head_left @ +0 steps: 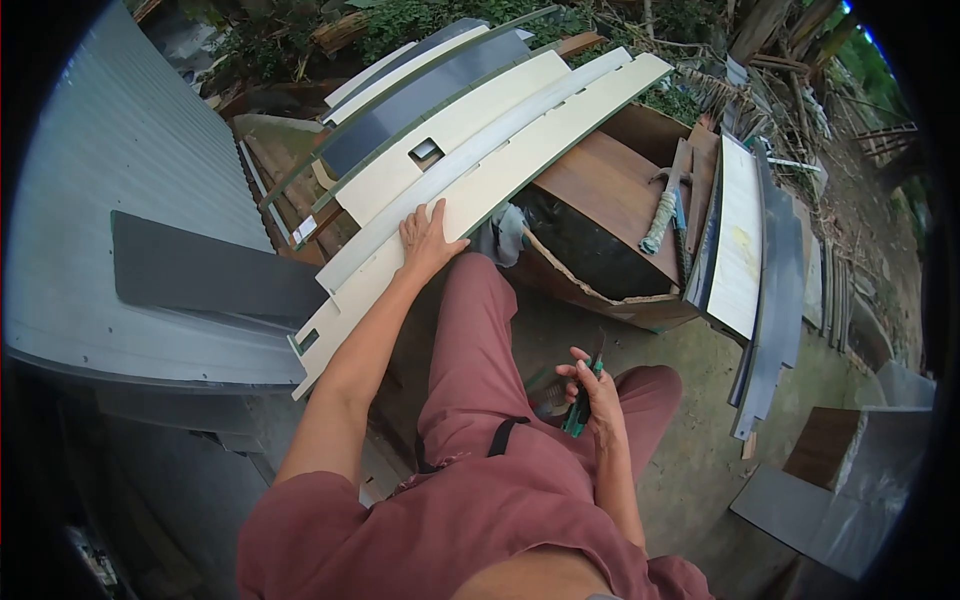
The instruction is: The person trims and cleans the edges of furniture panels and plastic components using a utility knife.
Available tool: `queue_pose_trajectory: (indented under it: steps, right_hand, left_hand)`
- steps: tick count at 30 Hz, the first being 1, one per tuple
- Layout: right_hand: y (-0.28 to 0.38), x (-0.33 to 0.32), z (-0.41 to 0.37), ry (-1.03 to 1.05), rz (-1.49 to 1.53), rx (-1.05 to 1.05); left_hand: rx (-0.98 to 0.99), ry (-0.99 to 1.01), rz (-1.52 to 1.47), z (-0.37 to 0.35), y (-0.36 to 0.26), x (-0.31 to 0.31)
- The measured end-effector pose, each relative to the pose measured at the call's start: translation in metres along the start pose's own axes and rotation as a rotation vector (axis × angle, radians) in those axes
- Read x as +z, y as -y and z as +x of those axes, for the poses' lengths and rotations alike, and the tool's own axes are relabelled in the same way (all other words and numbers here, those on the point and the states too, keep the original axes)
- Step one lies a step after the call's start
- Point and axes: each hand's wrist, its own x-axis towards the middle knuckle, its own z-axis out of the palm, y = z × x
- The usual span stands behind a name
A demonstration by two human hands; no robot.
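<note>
My left hand (428, 240) lies spread on a long cream panel (520, 150), with the fingertips at the raised pale strip (440, 190) along it. A small rectangular cutout shows near the panel's close end. In front of my lap, my right hand (598, 392) is closed round a slim tool with a green-and-black handle (577, 412). Its thin dark tip points up and away; its exact kind I cannot make out. Beyond the cream panel lie more cream and dark grey panels (400, 115), side by side. A grey cloth (503, 235) hangs by my left knee.
On the brown wooden box (590, 190) rests a hammer (668, 200) with a wrapped handle, beside a blue-handled tool (681, 222). White and grey strips (770, 280) lean at the right. Corrugated metal sheet (150, 180) stands left. A box with clear plastic (870, 470) sits lower right.
</note>
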Motion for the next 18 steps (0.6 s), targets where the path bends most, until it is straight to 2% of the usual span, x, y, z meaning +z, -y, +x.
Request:
queue_pose_trajectory:
  steps: [4,5,7,11,14,18]
  right_hand:
    - [0.002,0.013,-0.003,0.047,-0.039,0.071]
    - [0.001,0.013,-0.002,0.005,-0.017,0.043]
    - [-0.002,0.007,0.004,0.079,-0.061,0.067]
    - [-0.010,-0.009,0.007,0.053,0.120,0.114]
    - [-0.030,-0.034,0.018,-0.041,0.325,0.167]
    - [-0.067,-0.078,0.045,-0.165,0.506,0.183]
  left_hand:
    - [-0.039,0.039,0.041,0.025,-0.011,0.006]
    - [-0.011,0.001,0.057,0.031,-0.010,0.013]
    - [-0.037,0.040,0.074,0.040,-0.015,0.018]
    - [0.011,0.023,0.078,0.041,-0.053,0.018]
    - [0.220,0.039,-0.203,0.017,-0.126,0.016]
    - [0.572,0.285,-0.494,-0.040,-0.235,0.009]
